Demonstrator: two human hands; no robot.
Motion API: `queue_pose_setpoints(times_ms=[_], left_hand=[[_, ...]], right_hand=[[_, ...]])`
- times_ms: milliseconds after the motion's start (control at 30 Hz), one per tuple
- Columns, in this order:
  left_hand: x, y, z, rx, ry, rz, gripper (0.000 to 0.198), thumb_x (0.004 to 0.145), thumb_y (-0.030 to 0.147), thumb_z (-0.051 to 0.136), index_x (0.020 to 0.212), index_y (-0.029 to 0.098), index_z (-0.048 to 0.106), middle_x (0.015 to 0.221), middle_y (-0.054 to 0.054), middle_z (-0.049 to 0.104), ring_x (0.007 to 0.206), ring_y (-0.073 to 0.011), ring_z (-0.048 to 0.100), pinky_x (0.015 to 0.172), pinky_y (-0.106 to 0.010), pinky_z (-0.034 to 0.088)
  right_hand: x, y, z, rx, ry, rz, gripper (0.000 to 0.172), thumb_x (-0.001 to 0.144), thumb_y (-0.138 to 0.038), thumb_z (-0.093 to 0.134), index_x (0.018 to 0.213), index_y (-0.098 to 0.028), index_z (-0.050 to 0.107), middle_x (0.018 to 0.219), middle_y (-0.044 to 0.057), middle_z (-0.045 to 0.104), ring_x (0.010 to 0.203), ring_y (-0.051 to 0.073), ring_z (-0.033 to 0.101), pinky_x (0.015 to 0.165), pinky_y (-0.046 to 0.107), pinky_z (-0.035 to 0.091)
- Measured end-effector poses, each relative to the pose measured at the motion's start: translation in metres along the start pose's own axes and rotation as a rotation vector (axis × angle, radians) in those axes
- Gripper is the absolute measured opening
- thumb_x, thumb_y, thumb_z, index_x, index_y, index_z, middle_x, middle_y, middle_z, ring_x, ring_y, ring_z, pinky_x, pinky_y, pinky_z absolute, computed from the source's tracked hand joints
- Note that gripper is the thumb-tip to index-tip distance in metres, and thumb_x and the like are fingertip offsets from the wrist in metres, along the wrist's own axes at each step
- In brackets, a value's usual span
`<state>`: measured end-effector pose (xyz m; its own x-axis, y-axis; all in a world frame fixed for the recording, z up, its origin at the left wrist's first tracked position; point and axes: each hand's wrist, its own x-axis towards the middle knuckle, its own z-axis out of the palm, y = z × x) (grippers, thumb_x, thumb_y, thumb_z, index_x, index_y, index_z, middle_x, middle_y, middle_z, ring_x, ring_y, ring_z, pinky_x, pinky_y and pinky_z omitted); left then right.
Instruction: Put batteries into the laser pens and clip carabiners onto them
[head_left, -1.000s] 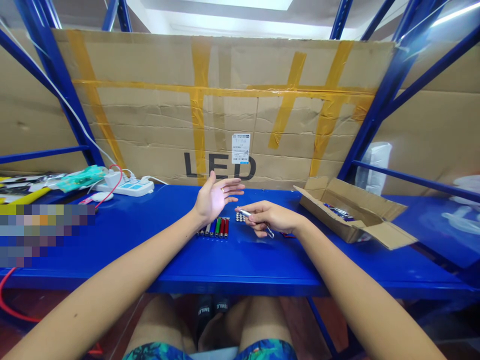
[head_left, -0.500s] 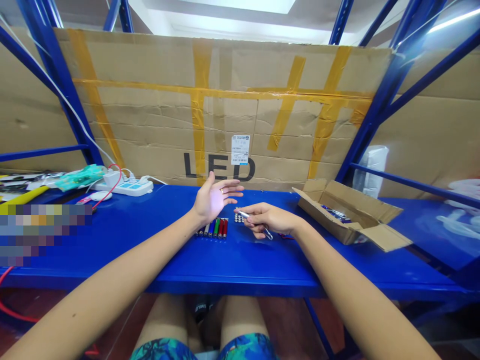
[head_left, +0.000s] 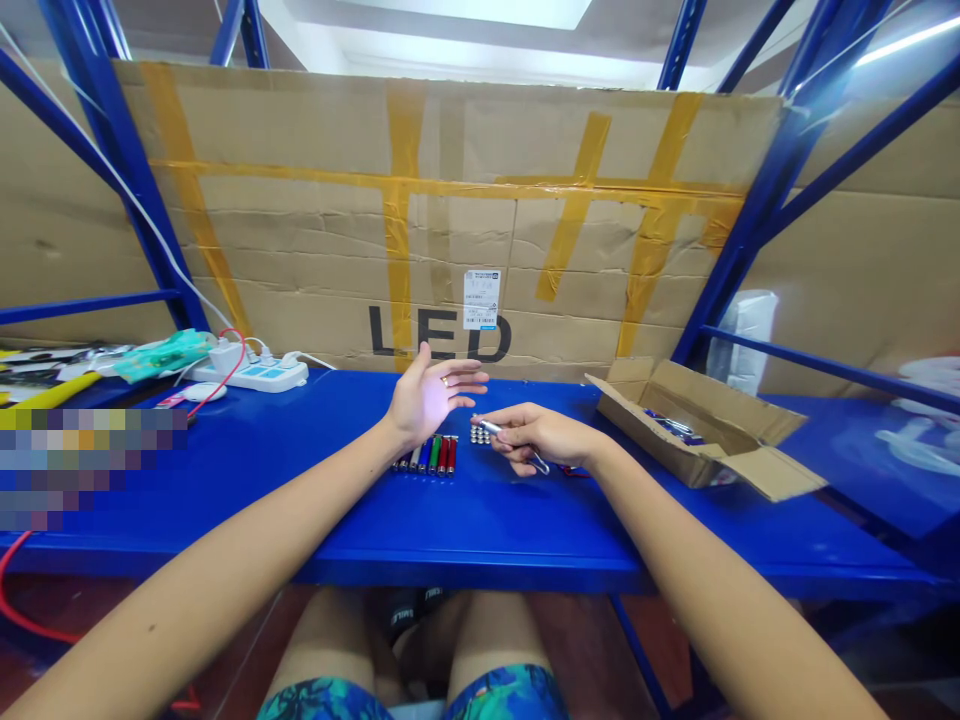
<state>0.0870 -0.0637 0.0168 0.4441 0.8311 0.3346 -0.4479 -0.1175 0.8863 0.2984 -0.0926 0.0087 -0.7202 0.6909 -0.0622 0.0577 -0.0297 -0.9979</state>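
Observation:
My left hand (head_left: 429,398) is raised palm up above the blue table, fingers apart, holding nothing. My right hand (head_left: 541,436) pinches a slim silver pen light (head_left: 490,427) with a small wire key ring (head_left: 538,464) hanging at its end. Its tip points at a small cluster of silver button cells (head_left: 480,433). Below my left fingers lies a row of several metal pen lights (head_left: 426,456) in red, green, blue and silver, side by side.
An open cardboard box (head_left: 694,432) with silver items inside stands to the right on the blue workbench (head_left: 487,520). At the back left are a white power strip (head_left: 259,375) and a white computer mouse (head_left: 202,392). Taped cardboard (head_left: 450,220) forms the back wall.
My hands stay almost in place. The right hand's pen light shifts slightly, and the whole view moves a little with my head.

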Motion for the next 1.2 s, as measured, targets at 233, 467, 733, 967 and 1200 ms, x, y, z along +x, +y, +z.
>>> queue_pose_setpoints(times_ms=[233,467,733,967,1200], left_hand=[[-0.0002,0.0,-0.0003,0.016,0.0,0.005,0.075,0.089,0.071,0.027,0.105,0.013,0.071,0.107,-0.017,0.071,0.108,-0.0301,0.063,0.084,-0.039,0.049],[-0.0005,0.0006,0.0006,0.03,0.017,0.005,0.074,0.089,0.071,0.029,0.103,0.013,0.072,0.106,-0.017,0.072,0.108,-0.0305,0.063,0.083,-0.04,0.049],[-0.0006,0.0012,0.0003,0.016,0.023,0.006,0.075,0.089,0.071,0.028,0.103,0.012,0.072,0.105,-0.018,0.072,0.107,-0.0305,0.064,0.082,-0.038,0.05],[-0.0005,0.0015,0.0002,0.003,0.006,0.007,0.075,0.089,0.071,0.028,0.102,0.012,0.072,0.104,-0.017,0.072,0.105,-0.0294,0.064,0.082,-0.037,0.049],[-0.0009,0.0008,-0.0003,0.007,0.004,0.006,0.076,0.088,0.073,0.028,0.102,0.013,0.072,0.104,-0.017,0.072,0.106,-0.0297,0.064,0.083,-0.038,0.049]], right_hand=[[-0.0014,-0.0054,0.0053,-0.04,0.061,-0.006,0.048,0.082,-0.025,0.066,0.128,-0.013,0.058,0.06,-0.008,0.034,0.048,0.007,0.031,0.044,0.023,0.034],[-0.0026,-0.0074,0.0059,-0.032,0.087,0.017,0.046,0.08,-0.021,0.064,0.125,-0.014,0.059,0.06,-0.008,0.032,0.047,0.006,0.028,0.043,0.022,0.029],[-0.0025,-0.0069,0.0061,-0.049,0.07,0.027,0.046,0.081,-0.025,0.065,0.125,-0.013,0.058,0.06,-0.008,0.032,0.048,0.006,0.028,0.042,0.022,0.03],[-0.0021,-0.0061,0.0045,-0.054,0.071,-0.002,0.045,0.082,-0.025,0.064,0.126,-0.013,0.058,0.059,-0.009,0.031,0.047,0.006,0.029,0.042,0.022,0.031],[-0.0026,-0.0063,0.0043,-0.058,0.07,-0.001,0.045,0.082,-0.025,0.065,0.125,-0.014,0.059,0.06,-0.008,0.031,0.048,0.006,0.029,0.043,0.022,0.031]])
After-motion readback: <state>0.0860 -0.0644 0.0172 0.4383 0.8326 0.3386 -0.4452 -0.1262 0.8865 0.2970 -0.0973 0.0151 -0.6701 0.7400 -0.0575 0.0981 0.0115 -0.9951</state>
